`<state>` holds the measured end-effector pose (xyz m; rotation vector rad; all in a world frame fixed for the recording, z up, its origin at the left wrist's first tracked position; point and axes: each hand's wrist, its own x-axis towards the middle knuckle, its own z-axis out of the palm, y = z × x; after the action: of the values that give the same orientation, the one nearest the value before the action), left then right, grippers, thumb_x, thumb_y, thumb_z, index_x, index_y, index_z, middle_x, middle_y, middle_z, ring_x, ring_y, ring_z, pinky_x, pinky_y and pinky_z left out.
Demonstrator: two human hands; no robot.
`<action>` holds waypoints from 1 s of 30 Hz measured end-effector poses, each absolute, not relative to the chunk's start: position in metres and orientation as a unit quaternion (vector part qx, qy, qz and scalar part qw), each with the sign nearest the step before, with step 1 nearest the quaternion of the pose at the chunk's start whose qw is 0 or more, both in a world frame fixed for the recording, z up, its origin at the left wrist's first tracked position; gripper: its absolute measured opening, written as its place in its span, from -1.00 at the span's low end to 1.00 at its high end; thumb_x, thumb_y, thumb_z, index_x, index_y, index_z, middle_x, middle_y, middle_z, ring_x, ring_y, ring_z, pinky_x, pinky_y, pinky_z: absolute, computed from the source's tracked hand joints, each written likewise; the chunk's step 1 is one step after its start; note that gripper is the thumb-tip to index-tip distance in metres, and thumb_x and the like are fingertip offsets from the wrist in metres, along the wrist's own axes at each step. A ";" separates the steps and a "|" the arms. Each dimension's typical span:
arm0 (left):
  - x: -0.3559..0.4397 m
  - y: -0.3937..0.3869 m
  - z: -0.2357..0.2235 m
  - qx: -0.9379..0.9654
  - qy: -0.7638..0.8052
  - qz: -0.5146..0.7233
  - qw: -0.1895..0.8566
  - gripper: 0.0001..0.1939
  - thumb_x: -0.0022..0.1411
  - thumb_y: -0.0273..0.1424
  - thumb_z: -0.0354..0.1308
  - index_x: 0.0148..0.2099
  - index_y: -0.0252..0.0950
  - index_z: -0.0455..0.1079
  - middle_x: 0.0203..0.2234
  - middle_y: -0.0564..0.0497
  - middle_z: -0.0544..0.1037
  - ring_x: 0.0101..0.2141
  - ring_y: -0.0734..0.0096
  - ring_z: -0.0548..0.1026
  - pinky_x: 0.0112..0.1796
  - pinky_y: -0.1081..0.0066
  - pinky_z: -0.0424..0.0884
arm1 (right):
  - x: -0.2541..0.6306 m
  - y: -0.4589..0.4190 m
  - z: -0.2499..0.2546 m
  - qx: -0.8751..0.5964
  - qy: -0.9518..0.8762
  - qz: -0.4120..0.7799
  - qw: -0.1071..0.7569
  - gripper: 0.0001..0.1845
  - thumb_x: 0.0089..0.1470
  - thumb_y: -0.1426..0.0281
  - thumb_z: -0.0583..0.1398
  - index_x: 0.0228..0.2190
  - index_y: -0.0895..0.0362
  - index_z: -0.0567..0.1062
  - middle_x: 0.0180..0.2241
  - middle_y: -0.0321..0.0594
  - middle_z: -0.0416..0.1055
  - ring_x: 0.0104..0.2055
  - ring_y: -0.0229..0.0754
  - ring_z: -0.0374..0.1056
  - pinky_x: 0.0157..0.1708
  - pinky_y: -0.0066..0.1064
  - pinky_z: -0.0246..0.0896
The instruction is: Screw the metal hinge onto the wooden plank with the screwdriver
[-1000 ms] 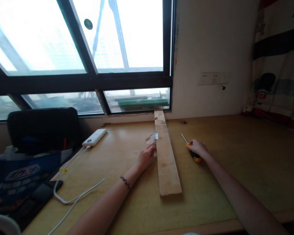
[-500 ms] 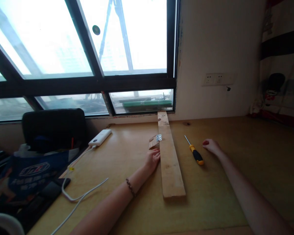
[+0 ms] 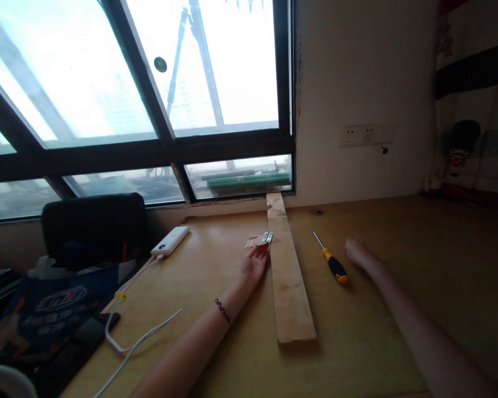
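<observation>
A long wooden board (image 3: 288, 276) lies on the table, its far end by the window. On its left edge sits a small silver metal hinge (image 3: 268, 237), beside a small pale wooden piece (image 3: 253, 241). My left hand (image 3: 253, 265), with a bracelet on the wrist, rests along the board's left side. Its fingers stretch forward, their tips at the hinge and the small piece. My right hand (image 3: 357, 251) is closed on the table to the right; whatever it may hold is hidden. Between it and the board lies a screwdriver (image 3: 335, 265) with a yellow and black handle.
A white power bank (image 3: 171, 241) with a white cable (image 3: 136, 342) lies on the left of the table (image 3: 216, 243). Past the left edge stand a black chair (image 3: 93, 226) and a blue bag (image 3: 58, 298). The window and a wall with sockets (image 3: 359, 134) stand behind.
My left hand has turned palm upward, fingers reaching forward to the hinge, which now looks tilted. My right hand has curled more tightly. The whole view has shifted slightly.
</observation>
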<state>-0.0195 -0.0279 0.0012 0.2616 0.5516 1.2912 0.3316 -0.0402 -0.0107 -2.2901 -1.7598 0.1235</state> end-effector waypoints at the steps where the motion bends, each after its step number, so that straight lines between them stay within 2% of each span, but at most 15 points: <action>1: -0.015 -0.024 0.001 0.118 0.264 0.605 0.742 -0.91 0.10 -0.54 0.03 -0.34 -0.38 0.36 -0.44 -0.10 0.53 -0.36 0.39 0.50 -0.27 0.43 0.41 | 0.331 -0.039 -0.009 -0.788 -0.599 0.039 0.135 -0.78 0.03 0.52 0.03 -0.28 0.34 0.39 -0.29 0.16 0.41 -0.21 -0.03 0.35 -0.27 -0.32 0.11; 3: -0.004 -0.017 0.001 0.105 0.290 0.635 0.709 -0.95 0.07 -0.51 0.07 -0.41 -0.34 0.35 -0.52 -0.03 0.52 -0.46 0.44 0.48 -0.33 0.44 0.40 | 0.328 -0.038 -0.004 -0.783 -0.588 0.040 0.198 -0.78 0.06 0.49 0.00 -0.27 0.30 0.37 -0.36 0.06 0.42 -0.31 -0.11 0.37 -0.35 -0.37 0.14; 6: 0.010 -0.007 0.000 0.094 0.303 0.663 0.678 -0.97 0.00 -0.52 0.10 -0.45 -0.33 0.32 -0.58 0.04 0.49 -0.54 0.50 0.45 -0.39 0.47 0.38 | 0.318 -0.039 0.008 -0.716 -0.569 0.100 0.391 -0.85 -0.01 0.39 0.09 -0.38 0.21 0.39 -0.46 -0.14 0.42 -0.47 -0.23 0.33 -0.47 -0.44 0.14; 9: 0.015 -0.002 -0.004 0.115 0.292 0.658 0.684 -0.92 -0.10 -0.55 0.13 -0.45 -0.34 0.32 -0.58 0.05 0.49 -0.55 0.48 0.45 -0.41 0.46 0.36 | 0.295 -0.049 0.023 -0.612 -0.511 0.249 0.549 -0.78 -0.17 0.27 0.22 -0.49 0.18 0.40 -0.60 -0.31 0.33 -0.63 -0.34 0.19 -0.63 -0.49 0.05; 12: 0.010 0.001 -0.010 0.140 0.290 0.639 0.698 -0.89 -0.15 -0.54 0.15 -0.45 -0.35 0.33 -0.57 0.03 0.49 -0.54 0.46 0.45 -0.41 0.43 0.36 | 0.263 -0.063 0.037 -0.496 -0.442 0.415 0.621 -0.73 -0.30 0.30 0.31 -0.50 0.17 0.42 -0.64 -0.38 0.27 -0.66 -0.41 0.11 -0.69 -0.55 -0.02; 15: 0.006 0.002 -0.014 0.152 0.294 0.633 0.700 -0.87 -0.17 -0.53 0.16 -0.44 -0.34 0.33 -0.57 0.03 0.49 -0.54 0.46 0.45 -0.43 0.44 0.35 | 0.229 -0.067 0.047 -0.394 -0.386 0.556 0.622 -0.75 -0.32 0.36 0.33 -0.48 0.16 0.45 -0.57 -0.32 0.33 -0.61 -0.41 0.17 -0.69 -0.58 0.03; 19: 0.006 0.000 -0.013 0.159 0.287 0.638 0.697 -0.86 -0.20 -0.52 0.16 -0.46 -0.34 0.33 -0.59 0.02 0.48 -0.55 0.45 0.43 -0.46 0.43 0.33 | 0.186 -0.044 0.057 -0.351 -0.363 0.624 0.596 -0.85 -0.27 0.43 0.30 -0.52 0.18 0.46 -0.55 -0.26 0.38 -0.57 -0.39 0.24 -0.66 -0.58 0.12; 23: 0.005 -0.004 -0.011 0.165 0.287 0.634 0.699 -0.89 -0.23 -0.55 0.15 -0.52 -0.34 0.31 -0.61 0.02 0.47 -0.56 0.46 0.41 -0.49 0.45 0.30 | 0.154 -0.008 0.057 -0.381 -0.392 0.599 0.585 -0.80 -0.32 0.47 0.32 -0.53 0.18 0.44 -0.52 -0.25 0.43 -0.53 -0.37 0.31 -0.59 -0.57 0.19; 30: 0.006 -0.005 -0.012 0.165 0.292 0.639 0.692 -0.87 -0.27 -0.55 0.16 -0.52 -0.36 0.32 -0.61 0.02 0.47 -0.56 0.46 0.41 -0.48 0.44 0.30 | 0.138 0.008 0.038 -0.416 -0.535 0.493 0.546 -0.68 -0.36 0.28 0.33 -0.51 0.19 0.41 -0.54 -0.25 0.45 -0.62 -0.37 0.26 -0.67 -0.57 0.07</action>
<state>0.0059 -0.0046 -0.0117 0.3686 0.6535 1.4289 0.1380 0.0078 0.0381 -0.9855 -1.2686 1.1685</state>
